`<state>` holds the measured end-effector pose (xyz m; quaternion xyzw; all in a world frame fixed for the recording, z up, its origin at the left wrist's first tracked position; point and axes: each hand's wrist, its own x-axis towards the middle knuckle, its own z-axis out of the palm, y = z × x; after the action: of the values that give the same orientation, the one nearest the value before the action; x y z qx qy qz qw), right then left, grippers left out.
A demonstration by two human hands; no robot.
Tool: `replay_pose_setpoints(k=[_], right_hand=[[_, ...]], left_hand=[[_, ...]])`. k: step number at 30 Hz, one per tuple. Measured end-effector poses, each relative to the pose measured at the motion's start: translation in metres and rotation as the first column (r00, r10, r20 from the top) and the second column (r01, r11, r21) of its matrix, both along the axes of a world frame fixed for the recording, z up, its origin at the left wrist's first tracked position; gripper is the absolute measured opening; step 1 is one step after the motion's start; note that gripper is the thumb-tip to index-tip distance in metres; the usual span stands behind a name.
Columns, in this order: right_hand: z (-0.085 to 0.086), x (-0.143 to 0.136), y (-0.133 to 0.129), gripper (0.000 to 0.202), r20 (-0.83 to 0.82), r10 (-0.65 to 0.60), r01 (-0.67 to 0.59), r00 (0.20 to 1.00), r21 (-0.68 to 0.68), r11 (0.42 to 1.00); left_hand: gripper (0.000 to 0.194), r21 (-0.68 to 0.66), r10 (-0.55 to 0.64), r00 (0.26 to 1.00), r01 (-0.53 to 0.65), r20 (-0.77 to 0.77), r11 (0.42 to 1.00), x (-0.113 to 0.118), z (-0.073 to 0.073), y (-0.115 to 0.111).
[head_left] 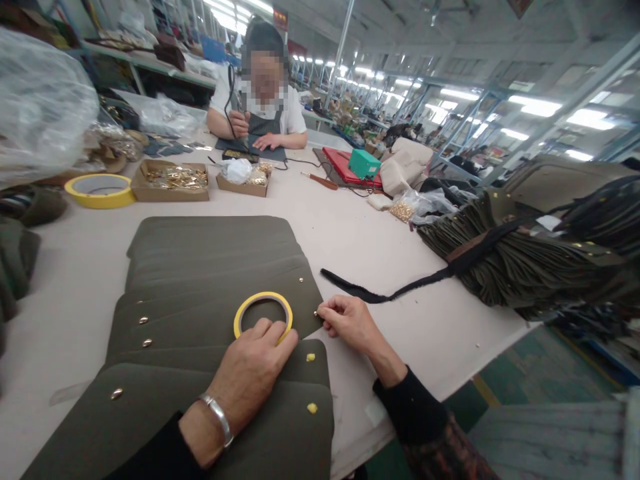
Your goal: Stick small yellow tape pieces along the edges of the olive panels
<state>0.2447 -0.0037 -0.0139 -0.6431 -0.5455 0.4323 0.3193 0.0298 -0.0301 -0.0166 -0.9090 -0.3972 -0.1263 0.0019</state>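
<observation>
Dark olive fabric panels [210, 260] lie overlapped in a stack before me. My left hand [253, 363] is closed on a narrow roll of yellow tape [239, 312], which rests over the panels. At the panels' right edge, my right hand [350, 323] pinches with thumb and forefinger at a small gold stud [316, 313]. Another small stud [301, 280] sits a little farther up. Nearer to me, two bits of yellow tape [311, 358] are stuck on the panels' right side. Oval gold studs [144, 321] show along the left side.
Behind the panels stand a cardboard box of gold metal parts [173, 177], a smaller box [245, 183] and a wide yellow tape roll [100, 192]. A black strap [355, 288] runs to a fabric pile [480, 267] at right. A co-worker [260, 100] sits across the table.
</observation>
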Motion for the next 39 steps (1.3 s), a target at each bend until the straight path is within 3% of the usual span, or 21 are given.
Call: replay_pose_setpoints(k=[9, 11, 15, 17, 24, 29, 32, 36, 39], right_hand=[[0.008, -0.004, 0.006, 0.013, 0.347, 0.161, -0.215, 0.924, 0.122, 0.969], [0.008, -0.002, 0.007, 0.012, 0.309, 0.172, -0.212, 0.935, 0.099, 0.972], [0.005, 0.004, 0.007, 0.014, 0.011, 0.161, -0.16, 0.987, -0.079, 0.984], [0.004, 0.005, 0.006, 0.016, -0.023, 0.164, -0.165, 0.986, -0.092, 0.982], [0.011, -0.005, 0.005, 0.012, 0.348, 0.215, -0.273, 0.912, 0.128, 0.953], [0.015, -0.013, 0.008, 0.012, 0.537, 0.204, -0.314, 0.819, 0.12, 0.942], [0.013, -0.01, 0.008, 0.008, 0.553, 0.189, -0.294, 0.812, 0.107, 0.95], [0.011, 0.005, 0.004, 0.036, 0.415, 0.1, -0.172, 0.905, 0.141, 0.975], [0.015, 0.013, -0.002, 0.016, 0.425, 0.059, -0.215, 0.903, 0.331, 0.919]], left_hand=[[0.01, -0.07, 0.004, 1.0, -0.003, 0.023, 0.998, 0.0, -0.002, 0.002], [0.009, -0.081, 0.008, 1.0, -0.005, 0.03, 0.997, -0.001, -0.002, 0.002], [0.01, -0.081, 0.008, 0.998, -0.004, 0.055, 0.997, -0.001, -0.003, 0.002], [0.011, -0.064, 0.004, 0.998, 0.001, 0.069, 0.998, -0.001, -0.003, 0.002], [0.01, -0.043, 0.002, 0.997, 0.001, 0.074, 0.999, 0.0, -0.003, 0.003], [0.01, -0.065, 0.006, 0.998, -0.002, 0.064, 0.998, 0.0, -0.002, 0.002], [0.011, -0.08, 0.015, 0.998, -0.01, 0.066, 0.997, 0.0, -0.002, 0.002], [0.011, -0.102, 0.021, 0.998, -0.015, 0.058, 0.995, 0.0, -0.001, 0.002], [0.012, -0.104, 0.021, 0.999, -0.016, 0.05, 0.994, 0.001, 0.0, 0.002]])
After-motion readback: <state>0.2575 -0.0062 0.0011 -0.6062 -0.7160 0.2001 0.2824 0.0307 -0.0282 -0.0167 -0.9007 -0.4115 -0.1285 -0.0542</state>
